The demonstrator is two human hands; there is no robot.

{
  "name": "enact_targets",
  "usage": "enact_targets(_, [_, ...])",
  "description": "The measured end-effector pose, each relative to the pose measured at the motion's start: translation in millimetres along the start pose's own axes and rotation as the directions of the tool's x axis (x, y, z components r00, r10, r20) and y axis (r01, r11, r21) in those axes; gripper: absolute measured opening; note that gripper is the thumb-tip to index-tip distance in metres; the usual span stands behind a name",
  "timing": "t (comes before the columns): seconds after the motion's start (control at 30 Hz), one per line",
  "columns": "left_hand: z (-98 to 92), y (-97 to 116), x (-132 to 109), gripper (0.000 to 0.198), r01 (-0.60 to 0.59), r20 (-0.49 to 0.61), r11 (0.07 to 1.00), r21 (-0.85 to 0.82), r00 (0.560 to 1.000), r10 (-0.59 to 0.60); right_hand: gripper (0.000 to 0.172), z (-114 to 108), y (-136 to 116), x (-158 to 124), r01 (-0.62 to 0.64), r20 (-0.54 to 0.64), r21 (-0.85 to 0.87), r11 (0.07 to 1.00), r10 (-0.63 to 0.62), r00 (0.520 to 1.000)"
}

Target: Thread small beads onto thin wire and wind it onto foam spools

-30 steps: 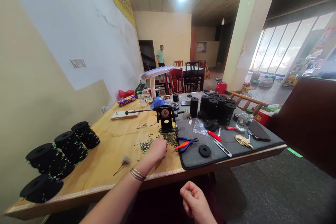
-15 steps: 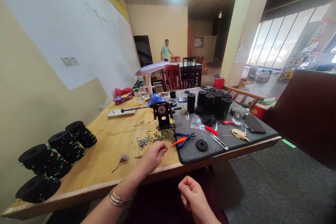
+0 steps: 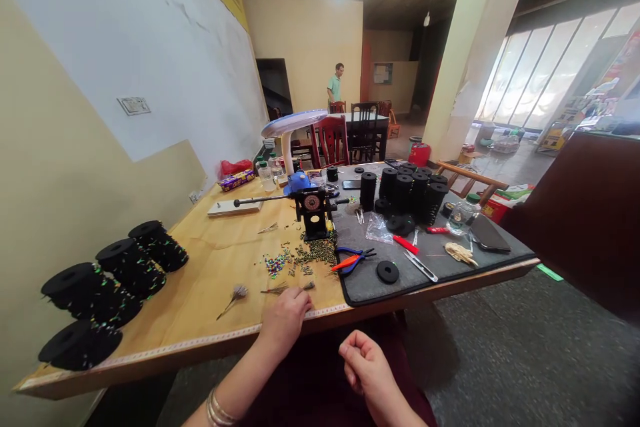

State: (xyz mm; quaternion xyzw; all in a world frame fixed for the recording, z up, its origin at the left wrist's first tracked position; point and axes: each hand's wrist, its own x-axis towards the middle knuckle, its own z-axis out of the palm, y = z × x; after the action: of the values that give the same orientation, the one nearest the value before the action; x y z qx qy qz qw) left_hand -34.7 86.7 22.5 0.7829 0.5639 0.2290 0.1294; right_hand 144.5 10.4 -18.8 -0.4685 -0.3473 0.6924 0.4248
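My left hand (image 3: 286,319), a bracelet at its wrist, rests at the table's front edge with its fingers curled. Whatever they hold, if anything, is hidden. Just beyond the knuckles lie thin-stemmed brushy bundles (image 3: 275,289). Over my lap, my right hand (image 3: 366,365) is closed in a pinch; I cannot make out anything between the fingertips. Past the left hand are small multicoloured beads (image 3: 276,265) and a heap of small dark-gold pieces (image 3: 320,251). Blue-handled pliers (image 3: 347,260) with an orange part lie on the grey mat's left edge, and a black foam disc (image 3: 388,272) is beside them.
A black hand-cranked machine (image 3: 314,213) stands mid-table before a white-and-blue lamp (image 3: 295,121). Black foam rolls stuck with lures stand at left (image 3: 119,267); more black stacks (image 3: 404,192) fill the back right. Thread snips (image 3: 421,267) lie on the grey mat (image 3: 360,292). A person (image 3: 335,83) stands far back.
My left hand has drawn down and back to the table's front edge, uncovering the brushy bundles. My right hand has barely moved. The distant person has shifted right. The view has tilted slightly.
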Motion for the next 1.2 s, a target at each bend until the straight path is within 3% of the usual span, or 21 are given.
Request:
enact_targets(0.13, [-3.4,3,-9,0.020,0.013,0.001,0.999,-0.042,1.000,-0.013,0.057,2,-2,-3,-0.004,0.019,-0.015,1.000,0.004,1.000])
enact_targets(0.2, [-0.6,8,-19,0.022,0.091,0.029,0.961,-0.262,0.996,-0.087,0.057,4,-5,-7,-0.014,0.041,-0.037,0.999,0.015,0.999])
enact_targets(0.23, [2.2,12,-26,0.026,0.171,0.077,0.892,-0.418,0.985,-0.153,0.057,5,-6,-10,-0.016,0.054,-0.051,0.999,0.018,0.998])
enact_targets(0.33, [13.3,22,-48,0.038,0.428,0.317,0.489,-0.760,0.901,-0.296,0.058,10,-9,-16,-0.001,0.103,-0.089,0.996,0.010,0.995])
enact_targets(0.43, [23.7,30,-65,0.042,0.527,0.476,0.062,-0.847,0.807,-0.349,0.056,15,-7,-20,0.035,0.146,-0.113,0.993,-0.018,0.989])
enact_targets(0.5, [29.1,31,-72,0.039,0.535,0.545,-0.134,-0.834,0.761,-0.351,0.055,18,-5,-20,0.049,0.150,-0.120,0.992,-0.030,0.988])
enact_targets(0.57, [33.8,31,-75,0.036,0.525,0.579,-0.246,-0.815,0.737,-0.349,0.053,20,-4,-20,0.047,0.147,-0.123,0.991,-0.029,0.989])
enact_targets(0.67, [40.2,29,-78,0.034,0.512,0.605,-0.326,-0.795,0.718,-0.346,0.052,22,-5,-19,0.032,0.162,-0.136,0.990,-0.009,0.987])
enact_targets(0.83, [44.6,31,-80,0.034,0.521,0.630,-0.382,-0.763,0.731,-0.262,0.052,25,-5,-17,0.018,0.172,-0.173,0.985,0.012,0.985])
enact_targets(1.03, [43.6,32,-79,0.032,0.519,0.630,-0.395,-0.758,0.739,-0.237,0.053,25,-1,-15,0.023,0.174,-0.177,0.984,0.008,0.985])
enact_targets(1.2, [42.8,34,-80,0.029,0.520,0.614,-0.354,-0.777,0.751,-0.243,0.055,24,-1,-13,0.013,0.169,-0.161,0.987,0.014,0.986])
